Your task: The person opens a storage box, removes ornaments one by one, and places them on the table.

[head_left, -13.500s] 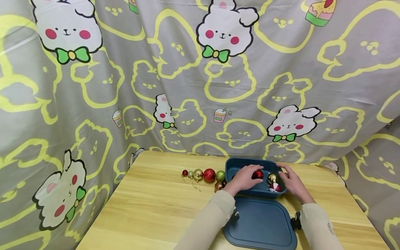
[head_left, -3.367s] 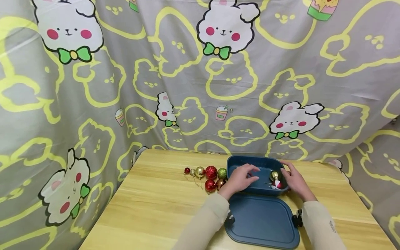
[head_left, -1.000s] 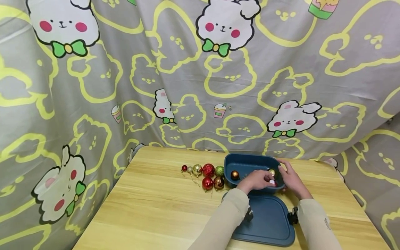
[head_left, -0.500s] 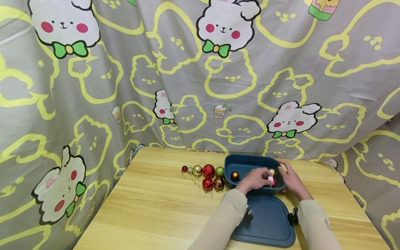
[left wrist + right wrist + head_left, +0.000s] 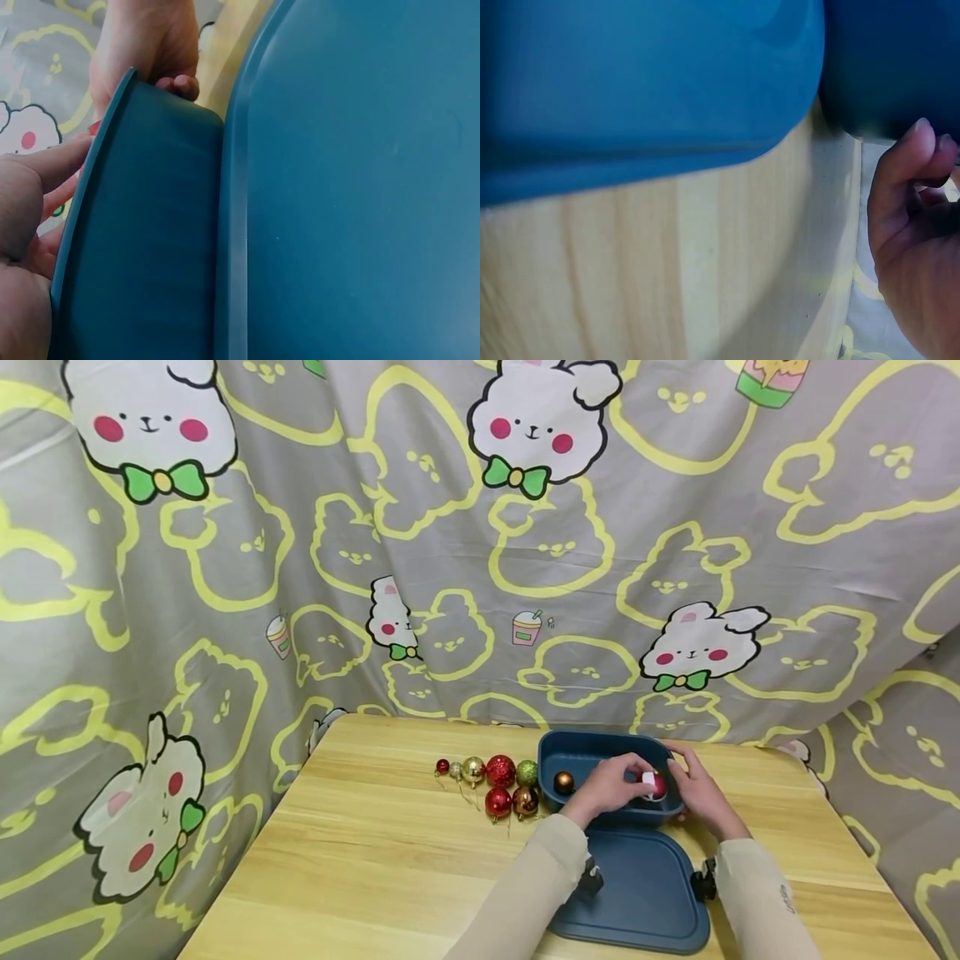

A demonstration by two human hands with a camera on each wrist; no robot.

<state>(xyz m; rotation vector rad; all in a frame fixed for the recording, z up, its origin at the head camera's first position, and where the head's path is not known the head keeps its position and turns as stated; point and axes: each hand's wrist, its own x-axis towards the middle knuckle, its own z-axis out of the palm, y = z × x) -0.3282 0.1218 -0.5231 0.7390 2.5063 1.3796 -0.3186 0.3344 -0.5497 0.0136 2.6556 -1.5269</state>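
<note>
My left hand is over the blue plastic box, pinching a red-and-white Christmas ball between thumb and fingers. The ball is near the box's right end. A copper-brown ball lies in the box's left part. At the right end, my right hand grips the box's rim and wall, its fingers curled at the outside in the right wrist view. In the left wrist view, the box's side wall hides most of the held ball.
Left of the box lie several Christmas balls: a large glittery red one, a green one, a gold one and a shiny red one among them. The blue lid lies flat in front of the box, beneath the left forearm.
Since the oldest frame, a red ball has gone from the box to the table. The left hand then moved right, took the red-and-white ball and raised it slightly; the right hand stayed.
</note>
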